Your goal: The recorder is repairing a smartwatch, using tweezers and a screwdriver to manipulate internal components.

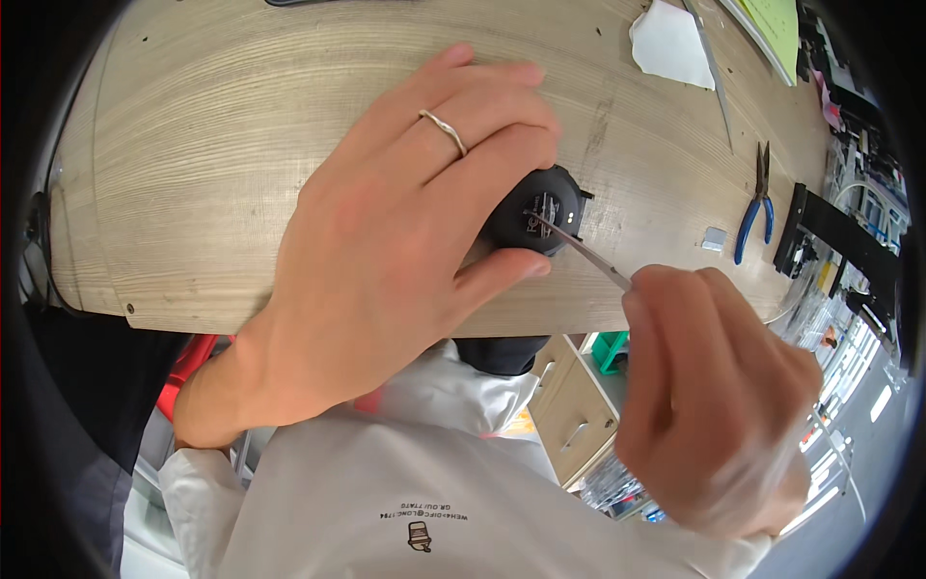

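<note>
I have my left hand (395, 212) in a closed grip on a round black gadget (524, 201) on the desk (212, 145); a thin metal tool (596, 261) slants to its face from my right hand (714, 386), grip pinched tight, left of blue-handled pliers (762, 185).

The pale wood-grained tabletop (222, 183) was brightly lit; the bare right hand (719, 396) was softened by blur, and straight edges were bowed toward the blackened rim.
</note>
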Available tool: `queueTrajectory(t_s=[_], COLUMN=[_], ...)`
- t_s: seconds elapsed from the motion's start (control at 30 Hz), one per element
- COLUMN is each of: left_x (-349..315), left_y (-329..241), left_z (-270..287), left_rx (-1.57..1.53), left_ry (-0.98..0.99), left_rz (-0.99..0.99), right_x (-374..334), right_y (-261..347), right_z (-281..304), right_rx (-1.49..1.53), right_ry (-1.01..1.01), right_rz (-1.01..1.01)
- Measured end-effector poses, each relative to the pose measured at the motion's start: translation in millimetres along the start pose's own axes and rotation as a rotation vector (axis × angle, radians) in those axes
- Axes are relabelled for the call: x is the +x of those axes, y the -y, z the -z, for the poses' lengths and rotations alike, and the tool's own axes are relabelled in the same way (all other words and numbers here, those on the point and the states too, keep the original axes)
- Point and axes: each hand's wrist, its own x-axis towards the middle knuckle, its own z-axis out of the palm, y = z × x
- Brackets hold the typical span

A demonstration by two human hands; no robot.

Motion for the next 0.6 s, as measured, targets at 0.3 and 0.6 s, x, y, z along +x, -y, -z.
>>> queueTrajectory(t_s=[0.3, 0.6], left_x=[0, -4], left_y=[-2, -2], left_z=[0, -2], left_rx=[-0.009, -0.027], left_ry=[-0.014, -0.049], left_rz=[-0.004, -0.011], right_x=[22, 4], right_y=[-15, -28], right_z=[14, -6], right_rx=[0.482, 1.193], right_ry=[0.182, 0.438], right_rz=[-0.3, -0.892])
